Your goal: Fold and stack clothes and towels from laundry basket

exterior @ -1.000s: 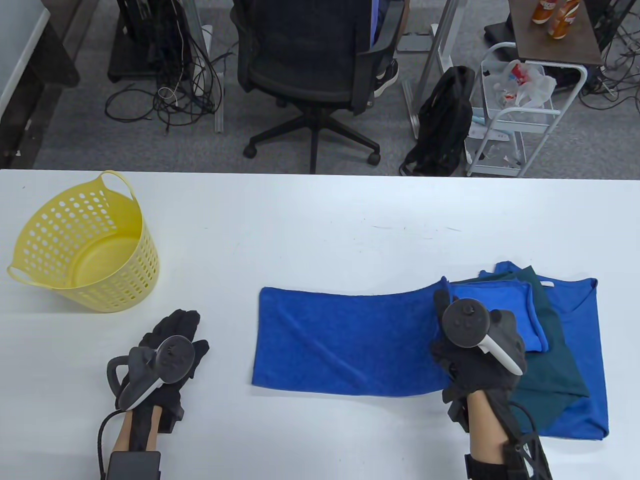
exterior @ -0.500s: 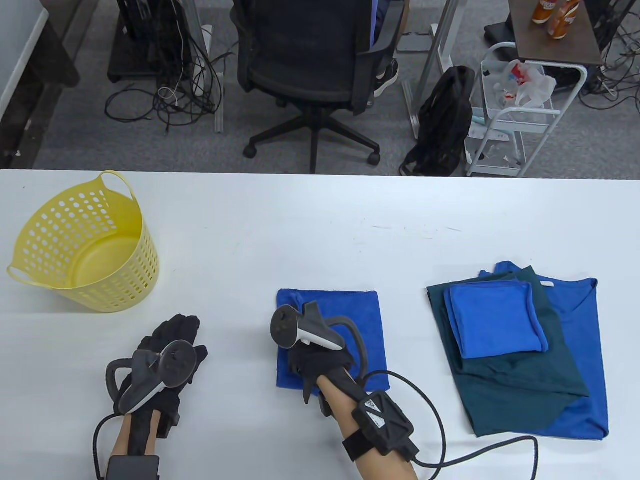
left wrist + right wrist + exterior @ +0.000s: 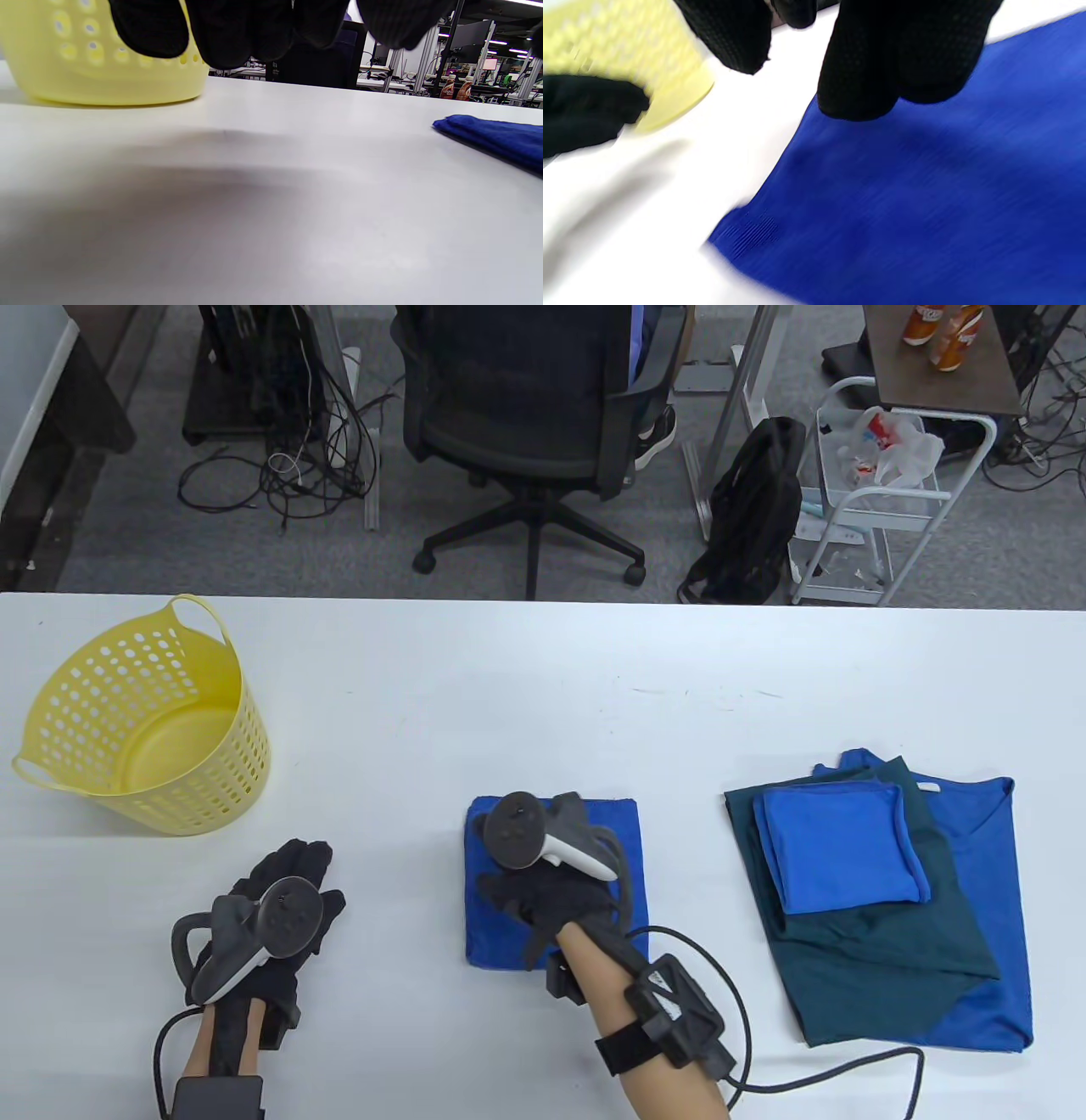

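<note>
A blue towel [image 3: 619, 848] lies folded into a square at the middle of the table's front. My right hand [image 3: 517, 891] rests on top of it, fingers toward its left edge; in the right wrist view the fingers [image 3: 865, 76] hover just over the blue towel [image 3: 925, 190] and grip nothing. My left hand [image 3: 293, 869] lies flat on the bare table to the left, holding nothing. At the right lies a stack: a blue shirt [image 3: 993, 848], a teal garment [image 3: 891, 959] on it, and a folded blue towel [image 3: 840, 848] on top.
A yellow laundry basket [image 3: 246, 746] stands at the far left with nothing inside; it also shows as the basket [image 3: 85, 72] in the left wrist view. An office chair [image 3: 526, 398], a black backpack [image 3: 755, 509] and a white cart [image 3: 874, 500] stand beyond the table's far edge.
My right hand carried the spread towel's right end over to the left, folding it in half, then settled on top of the folded square. The left hand barely moved.
</note>
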`<state>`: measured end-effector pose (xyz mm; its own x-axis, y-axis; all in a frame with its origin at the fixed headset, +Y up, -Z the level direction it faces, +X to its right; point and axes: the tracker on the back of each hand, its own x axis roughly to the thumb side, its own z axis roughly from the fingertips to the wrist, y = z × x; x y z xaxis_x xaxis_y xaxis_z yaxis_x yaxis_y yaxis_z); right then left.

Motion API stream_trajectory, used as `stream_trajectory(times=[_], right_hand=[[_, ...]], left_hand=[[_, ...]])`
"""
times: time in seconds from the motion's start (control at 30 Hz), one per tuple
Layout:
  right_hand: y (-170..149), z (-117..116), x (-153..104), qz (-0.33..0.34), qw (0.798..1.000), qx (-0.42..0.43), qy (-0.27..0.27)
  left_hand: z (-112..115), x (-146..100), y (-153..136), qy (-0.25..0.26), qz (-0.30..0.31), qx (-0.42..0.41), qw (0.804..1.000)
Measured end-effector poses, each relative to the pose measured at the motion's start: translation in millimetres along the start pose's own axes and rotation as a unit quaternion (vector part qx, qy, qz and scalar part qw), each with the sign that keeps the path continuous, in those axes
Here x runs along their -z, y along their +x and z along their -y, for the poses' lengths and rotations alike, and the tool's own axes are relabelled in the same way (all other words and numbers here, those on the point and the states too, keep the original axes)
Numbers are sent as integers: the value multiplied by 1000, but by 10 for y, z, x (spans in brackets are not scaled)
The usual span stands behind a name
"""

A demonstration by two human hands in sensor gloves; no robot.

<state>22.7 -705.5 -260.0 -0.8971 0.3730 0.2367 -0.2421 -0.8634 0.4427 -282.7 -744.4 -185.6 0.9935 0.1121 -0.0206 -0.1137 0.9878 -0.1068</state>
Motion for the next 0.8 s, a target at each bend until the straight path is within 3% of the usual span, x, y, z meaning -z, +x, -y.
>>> stream_trajectory(times=[0.07, 0.13, 0.17, 0.27, 0.4, 0.47, 0.6, 0.7, 0.8], right_hand=[[-378, 202, -132, -53, 996, 5, -65], [-665, 232, -151, -95, 990, 27, -99], [-832, 210, -130, -117, 987, 44, -101], [-1212, 35, 28, -174, 977, 118, -28], [-1406, -119, 161, -216, 966, 140, -36], [-1405, -138, 212, -210, 969, 116, -66], [-1371, -156, 249, -172, 972, 130, -89], [-1338, -64, 112, -77, 974, 163, -134], [-1303, 88, -108, 28, 971, 199, -129]], left_hand=[[-29, 47, 66, -27, 4, -27, 999], [-58, 159, 186, -51, 12, -63, 997], [-70, 240, 266, -67, 17, -79, 994], [-54, 622, 669, -111, 47, -105, 987], [85, 1096, 1158, -179, 68, -88, 978], [169, 1329, 1382, -229, 65, -56, 970], [368, 1612, 1678, -273, 74, 21, 959], [359, 1690, 1758, -289, 79, 46, 953], [308, 1669, 1756, -285, 80, 85, 951]])
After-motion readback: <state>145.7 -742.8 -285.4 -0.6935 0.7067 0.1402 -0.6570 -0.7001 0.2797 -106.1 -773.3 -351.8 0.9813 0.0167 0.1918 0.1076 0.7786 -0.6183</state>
